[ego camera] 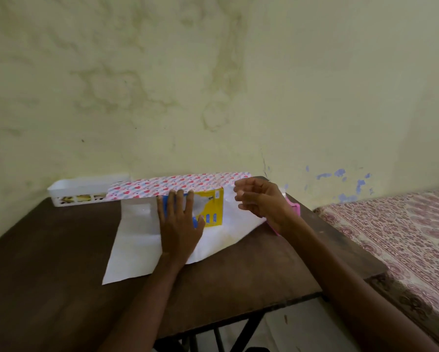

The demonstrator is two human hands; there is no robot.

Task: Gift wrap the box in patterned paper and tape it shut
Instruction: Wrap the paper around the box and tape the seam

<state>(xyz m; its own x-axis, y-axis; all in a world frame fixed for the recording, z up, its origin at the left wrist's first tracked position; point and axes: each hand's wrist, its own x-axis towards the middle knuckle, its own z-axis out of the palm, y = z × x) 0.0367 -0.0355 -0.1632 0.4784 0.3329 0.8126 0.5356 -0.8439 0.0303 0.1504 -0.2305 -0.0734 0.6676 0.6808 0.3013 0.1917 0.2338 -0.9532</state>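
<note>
A yellow and blue box lies on a sheet of wrapping paper spread white side up on the table. The paper's far edge is folded toward me, showing a red heart pattern, and reaches the box's far side. My left hand presses flat on the box's left half with straight fingers. Just right of the box, my right hand hovers with curled fingers over the paper's right part. Whether it pinches anything is unclear.
A pink tape dispenser sits partly hidden under my right wrist. A white plastic basket stands at the back left against the wall. The dark wooden table ends at the right beside a bed with a patterned cover.
</note>
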